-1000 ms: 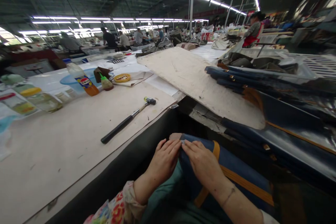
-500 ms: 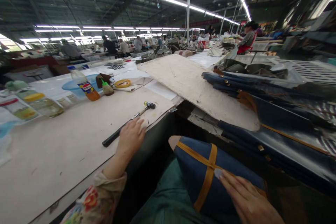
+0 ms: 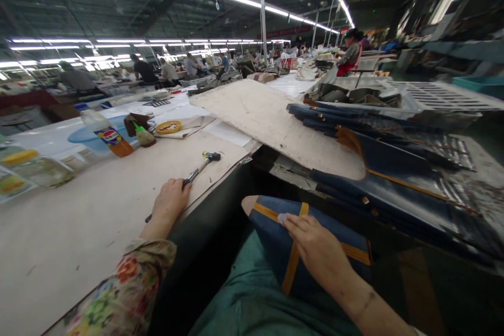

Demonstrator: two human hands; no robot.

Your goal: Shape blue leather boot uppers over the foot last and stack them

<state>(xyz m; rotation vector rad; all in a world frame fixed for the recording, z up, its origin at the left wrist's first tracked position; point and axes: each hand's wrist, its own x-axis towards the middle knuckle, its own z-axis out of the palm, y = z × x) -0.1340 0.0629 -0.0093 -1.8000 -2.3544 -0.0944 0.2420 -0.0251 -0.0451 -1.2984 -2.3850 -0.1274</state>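
Note:
My left hand (image 3: pixel 168 200) is closed around the black handle of a hammer (image 3: pixel 192 174) on the pale work board; its head (image 3: pixel 212 156) points away from me. On my lap rests a dark blue, leather-like piece (image 3: pixel 271 252) with crossed tan strips (image 3: pixel 293 265) and a pale rounded tip (image 3: pixel 249 203). My right hand (image 3: pixel 315 244) lies over this piece, fingers together, pinching a small whitish bit (image 3: pixel 281 217) against the long tan strip. What that bit is cannot be made out.
A soda bottle (image 3: pixel 106 131), a green-nozzled glue bottle (image 3: pixel 144 135), a yellow lid (image 3: pixel 168 126) and a jar (image 3: pixel 37 168) stand on the left board (image 3: pixel 98 205). Stacked blue pieces (image 3: pixel 397 163) lie right. A dark gap separates board and lap. A co-worker (image 3: pixel 349 55) is farther back.
My left hand has come down onto the hammer's handle and closed on it. My right hand has slid the whitish bit along the strip toward the pale tip. The view has turned right.

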